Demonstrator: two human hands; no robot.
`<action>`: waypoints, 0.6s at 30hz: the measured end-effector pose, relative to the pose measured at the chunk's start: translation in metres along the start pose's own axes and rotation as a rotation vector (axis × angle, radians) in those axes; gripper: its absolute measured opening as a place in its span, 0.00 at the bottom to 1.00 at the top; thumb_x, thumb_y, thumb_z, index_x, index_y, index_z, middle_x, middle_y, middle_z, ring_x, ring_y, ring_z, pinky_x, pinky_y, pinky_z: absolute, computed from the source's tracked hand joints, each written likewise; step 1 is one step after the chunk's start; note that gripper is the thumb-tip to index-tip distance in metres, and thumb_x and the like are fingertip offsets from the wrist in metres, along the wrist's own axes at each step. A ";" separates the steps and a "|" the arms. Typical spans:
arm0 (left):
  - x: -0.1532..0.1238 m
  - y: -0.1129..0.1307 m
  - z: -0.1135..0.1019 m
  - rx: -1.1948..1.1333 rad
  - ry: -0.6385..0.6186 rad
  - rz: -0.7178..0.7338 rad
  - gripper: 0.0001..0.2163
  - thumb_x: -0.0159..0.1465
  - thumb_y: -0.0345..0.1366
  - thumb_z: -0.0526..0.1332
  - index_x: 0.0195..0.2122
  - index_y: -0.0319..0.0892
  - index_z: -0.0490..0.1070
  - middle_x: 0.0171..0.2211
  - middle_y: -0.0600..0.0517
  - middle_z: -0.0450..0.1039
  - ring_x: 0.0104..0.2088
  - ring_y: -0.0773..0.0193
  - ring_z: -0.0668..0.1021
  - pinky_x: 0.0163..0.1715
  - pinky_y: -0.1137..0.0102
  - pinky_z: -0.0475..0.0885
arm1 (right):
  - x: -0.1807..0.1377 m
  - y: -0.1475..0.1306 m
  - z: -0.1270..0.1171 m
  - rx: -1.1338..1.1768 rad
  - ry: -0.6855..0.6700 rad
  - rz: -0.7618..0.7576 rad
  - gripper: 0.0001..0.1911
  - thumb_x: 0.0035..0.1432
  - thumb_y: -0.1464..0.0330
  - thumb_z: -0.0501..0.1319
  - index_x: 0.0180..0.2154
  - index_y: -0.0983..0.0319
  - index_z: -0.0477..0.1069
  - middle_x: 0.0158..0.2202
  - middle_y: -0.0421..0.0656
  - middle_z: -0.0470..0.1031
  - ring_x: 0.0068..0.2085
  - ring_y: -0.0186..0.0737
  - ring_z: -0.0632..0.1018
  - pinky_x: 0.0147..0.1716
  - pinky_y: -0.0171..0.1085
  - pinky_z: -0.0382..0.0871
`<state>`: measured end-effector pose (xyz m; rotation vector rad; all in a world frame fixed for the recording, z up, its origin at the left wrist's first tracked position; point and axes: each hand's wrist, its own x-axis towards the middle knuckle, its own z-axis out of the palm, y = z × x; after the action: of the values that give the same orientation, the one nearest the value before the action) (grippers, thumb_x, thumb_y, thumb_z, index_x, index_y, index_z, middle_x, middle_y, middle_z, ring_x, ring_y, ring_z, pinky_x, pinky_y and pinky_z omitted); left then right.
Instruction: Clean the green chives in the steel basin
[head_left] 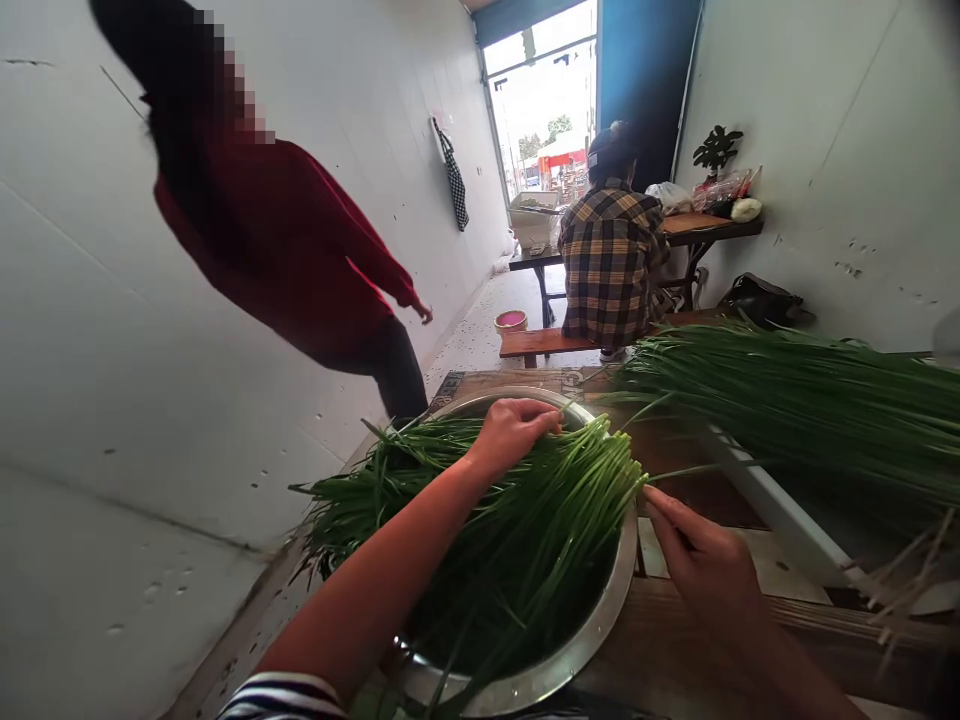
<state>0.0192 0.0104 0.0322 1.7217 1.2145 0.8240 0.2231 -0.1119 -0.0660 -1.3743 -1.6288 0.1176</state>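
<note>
A large steel bowl (pixel 600 625) sits on the wooden table in front of me, filled with long green chives (pixel 517 540). My left hand (pixel 510 432) reaches over the bowl, fingers curled down onto the chives near the far rim. Over the bowl's right edge, my right hand (pixel 701 555) has its fingers pressed together, pinching a thin green stalk (pixel 679 471) that runs off to the right. A second big pile of chives (pixel 810 410) lies across the table at the right.
A person in a red top (pixel 285 250) stands by the left wall. Another person in a plaid shirt (pixel 611 262) sits on a bench (pixel 540 342) at a far table (pixel 705 228). A pink bowl (pixel 511 321) sits on the floor. A white board (pixel 772 505) crosses the table.
</note>
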 end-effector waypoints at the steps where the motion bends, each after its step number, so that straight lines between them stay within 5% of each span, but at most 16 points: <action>1: 0.000 -0.001 0.000 0.016 -0.003 -0.001 0.13 0.55 0.42 0.60 0.32 0.38 0.78 0.28 0.49 0.77 0.27 0.67 0.73 0.30 0.73 0.66 | 0.000 0.000 0.000 -0.006 -0.006 0.001 0.14 0.58 0.69 0.55 0.44 0.59 0.75 0.42 0.42 0.78 0.40 0.41 0.80 0.41 0.36 0.76; 18: 0.001 0.005 0.008 -0.016 -0.032 -0.046 0.13 0.53 0.35 0.62 0.37 0.36 0.78 0.27 0.49 0.77 0.27 0.67 0.73 0.30 0.73 0.68 | -0.001 0.003 0.001 -0.005 -0.004 0.002 0.13 0.59 0.67 0.56 0.44 0.61 0.75 0.42 0.43 0.79 0.40 0.41 0.80 0.40 0.35 0.76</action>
<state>0.0287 0.0088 0.0330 1.6822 1.2187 0.7745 0.2247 -0.1113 -0.0694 -1.3807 -1.6322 0.1175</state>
